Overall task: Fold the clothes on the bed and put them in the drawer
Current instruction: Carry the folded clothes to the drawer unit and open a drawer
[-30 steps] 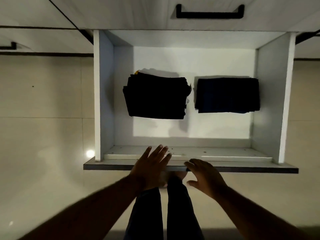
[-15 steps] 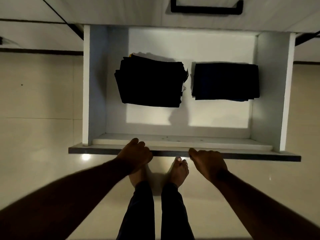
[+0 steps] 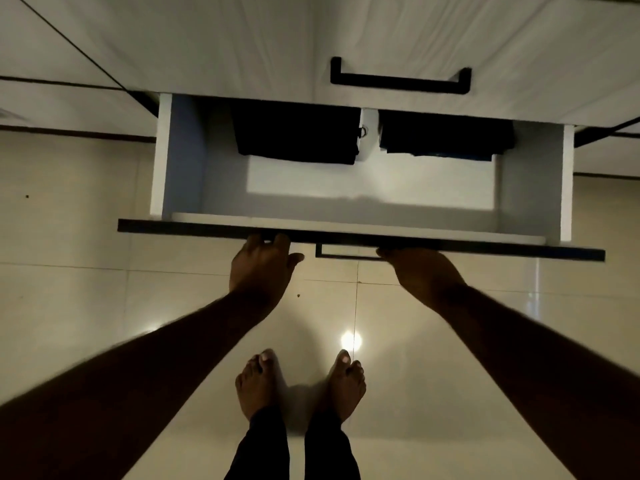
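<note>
The white drawer (image 3: 180, 161) stands partly pushed in, its dark front edge (image 3: 166, 226) facing me. Inside lie two folded dark stacks, a black one (image 3: 298, 136) on the left and a dark blue one (image 3: 443, 138) on the right. Their far halves are hidden under the drawer above. My left hand (image 3: 263, 268) presses on the front panel left of the drawer's black handle (image 3: 346, 255), fingertips at the top edge. Just right of that handle, my right hand (image 3: 420, 273) presses the panel too. Neither hand holds clothing.
Above is a shut white drawer with a black handle (image 3: 398, 81). More cabinet fronts (image 3: 69, 46) run to the left. My bare feet (image 3: 298, 386) stand on glossy beige floor tiles (image 3: 69, 289), well back from the drawer front.
The drawer has slid inward, so the folded stacks are now half covered by the drawer above. Both hands went from reaching toward the front panel to pressing on it and moving in with it.
</note>
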